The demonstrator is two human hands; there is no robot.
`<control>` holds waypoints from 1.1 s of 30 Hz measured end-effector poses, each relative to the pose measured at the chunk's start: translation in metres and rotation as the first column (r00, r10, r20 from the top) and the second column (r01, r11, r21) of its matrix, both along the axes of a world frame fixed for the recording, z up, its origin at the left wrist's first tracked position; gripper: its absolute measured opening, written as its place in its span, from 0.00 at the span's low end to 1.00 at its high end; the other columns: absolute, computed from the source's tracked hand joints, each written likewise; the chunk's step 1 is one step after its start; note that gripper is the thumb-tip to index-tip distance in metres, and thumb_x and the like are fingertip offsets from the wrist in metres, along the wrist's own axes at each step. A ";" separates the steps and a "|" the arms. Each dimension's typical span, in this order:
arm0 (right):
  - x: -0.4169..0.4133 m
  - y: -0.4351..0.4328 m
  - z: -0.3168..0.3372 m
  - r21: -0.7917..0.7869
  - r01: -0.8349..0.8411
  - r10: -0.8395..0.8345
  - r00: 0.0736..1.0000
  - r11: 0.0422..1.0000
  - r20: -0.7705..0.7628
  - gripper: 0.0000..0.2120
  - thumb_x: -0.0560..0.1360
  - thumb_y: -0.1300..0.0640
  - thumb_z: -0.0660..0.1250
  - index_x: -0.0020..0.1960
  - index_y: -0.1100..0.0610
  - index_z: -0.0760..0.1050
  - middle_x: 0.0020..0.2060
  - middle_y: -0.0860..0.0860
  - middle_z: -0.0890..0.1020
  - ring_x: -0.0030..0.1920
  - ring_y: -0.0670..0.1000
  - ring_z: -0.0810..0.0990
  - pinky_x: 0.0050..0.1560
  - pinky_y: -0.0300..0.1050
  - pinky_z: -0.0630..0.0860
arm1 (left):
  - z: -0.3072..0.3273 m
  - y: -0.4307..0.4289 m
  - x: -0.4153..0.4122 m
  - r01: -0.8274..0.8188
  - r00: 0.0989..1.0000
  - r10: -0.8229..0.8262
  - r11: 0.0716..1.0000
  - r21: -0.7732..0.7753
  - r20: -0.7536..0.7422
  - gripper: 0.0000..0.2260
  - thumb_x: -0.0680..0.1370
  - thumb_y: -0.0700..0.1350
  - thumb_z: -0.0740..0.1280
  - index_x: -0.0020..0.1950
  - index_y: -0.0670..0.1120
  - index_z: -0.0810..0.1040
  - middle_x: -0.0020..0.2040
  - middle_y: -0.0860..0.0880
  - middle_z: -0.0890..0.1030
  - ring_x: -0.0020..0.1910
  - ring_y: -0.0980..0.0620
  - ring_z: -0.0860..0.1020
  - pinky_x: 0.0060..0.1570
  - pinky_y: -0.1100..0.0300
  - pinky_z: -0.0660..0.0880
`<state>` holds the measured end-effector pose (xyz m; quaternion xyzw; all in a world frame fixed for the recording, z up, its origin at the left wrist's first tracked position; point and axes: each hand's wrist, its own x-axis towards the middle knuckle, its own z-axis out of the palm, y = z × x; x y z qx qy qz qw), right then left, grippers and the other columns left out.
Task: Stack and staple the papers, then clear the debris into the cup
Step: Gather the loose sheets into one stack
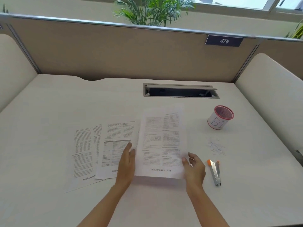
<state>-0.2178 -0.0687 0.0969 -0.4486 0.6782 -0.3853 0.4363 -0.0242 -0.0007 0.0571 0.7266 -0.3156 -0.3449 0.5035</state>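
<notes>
R hand [195, 169]: fingers [194, 158] pinch lower-R corner of printed sheet [161, 141], thumb on top. L hand [127, 161]: fingers [129, 149] straight, laid along sheet's L edge, no grip I can see. Sheet's long axis runs away from me; near edge looks lifted off counter [49, 112], going by shadow.

Middle sheet [116, 136] is partly under L hand, far-L sheet [83, 153] beyond it, the two overlapping. L hand is nearer them, so I judge stacking goes leftward.

Stapler [215, 172], paper scraps [215, 146] and cup [220, 117] are all R of R hand.

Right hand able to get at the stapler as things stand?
Probably yes, once it lets go: the right hand pinches the right edge of the sheet; the stapler lies close beside it on bare desk, nothing between.
</notes>
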 end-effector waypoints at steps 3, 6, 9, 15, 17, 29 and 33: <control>0.008 0.005 0.001 0.045 -0.090 0.086 0.993 0.995 0.076 0.10 0.75 0.63 0.69 0.55 0.55 0.77 0.47 0.50 0.82 0.49 0.49 0.81 0.48 0.41 0.76 | 0.025 -0.010 0.015 -0.112 0.878 0.096 0.994 -0.006 -0.468 0.14 0.82 0.52 0.58 0.65 0.53 0.75 0.61 0.49 0.81 0.60 0.48 0.79 0.63 0.47 0.74; 0.019 0.009 0.001 0.051 -0.168 0.163 0.982 0.984 0.093 0.09 0.75 0.63 0.68 0.51 0.52 0.76 0.45 0.47 0.82 0.47 0.46 0.81 0.40 0.33 0.73 | 0.031 -0.006 0.034 -0.101 0.767 0.087 0.995 0.014 -0.636 0.14 0.80 0.49 0.64 0.64 0.49 0.77 0.58 0.45 0.83 0.57 0.43 0.81 0.61 0.42 0.75; 0.028 0.007 -0.004 0.038 -0.234 0.234 0.972 0.972 0.011 0.07 0.75 0.62 0.67 0.50 0.51 0.76 0.44 0.46 0.82 0.49 0.47 0.81 0.42 0.32 0.72 | 0.026 0.004 0.044 -0.042 0.846 0.030 0.999 -0.011 -0.532 0.13 0.80 0.39 0.64 0.65 0.46 0.76 0.58 0.44 0.83 0.56 0.43 0.82 0.55 0.45 0.79; 0.045 -0.002 -0.021 0.068 -0.232 0.239 0.873 0.970 -0.426 0.16 0.75 0.58 0.68 0.61 0.60 0.71 0.57 0.56 0.77 0.58 0.56 0.75 0.55 0.44 0.73 | 0.021 0.024 0.066 -0.167 0.867 0.152 0.986 0.011 -0.474 0.12 0.80 0.37 0.63 0.62 0.47 0.75 0.53 0.49 0.83 0.48 0.48 0.82 0.35 0.61 0.81; 0.054 -0.006 -0.024 0.163 -0.279 0.316 0.695 0.946 -0.646 0.26 0.73 0.48 0.70 0.64 0.62 0.68 0.59 0.57 0.74 0.59 0.57 0.72 0.58 0.46 0.70 | 0.020 0.029 0.074 -0.192 0.859 0.175 0.981 0.013 -0.481 0.12 0.80 0.36 0.62 0.62 0.47 0.75 0.51 0.49 0.82 0.47 0.48 0.82 0.35 0.59 0.81; 0.081 -0.031 -0.009 0.468 -0.182 0.496 0.450 0.865 -0.742 0.39 0.66 0.42 0.75 0.63 0.66 0.63 0.59 0.59 0.70 0.58 0.57 0.73 0.56 0.46 0.72 | 0.014 0.045 0.112 -0.306 0.806 0.283 0.951 0.043 -0.520 0.14 0.81 0.36 0.61 0.66 0.45 0.74 0.53 0.47 0.82 0.49 0.44 0.80 0.49 0.49 0.77; 0.086 -0.034 -0.008 0.493 -0.143 0.497 0.475 0.858 -0.726 0.35 0.66 0.46 0.75 0.63 0.64 0.64 0.58 0.58 0.69 0.58 0.57 0.70 0.51 0.45 0.70 | 0.011 0.046 0.116 -0.326 0.792 0.301 0.944 0.048 -0.531 0.13 0.81 0.36 0.61 0.64 0.45 0.74 0.51 0.47 0.82 0.47 0.45 0.80 0.45 0.51 0.77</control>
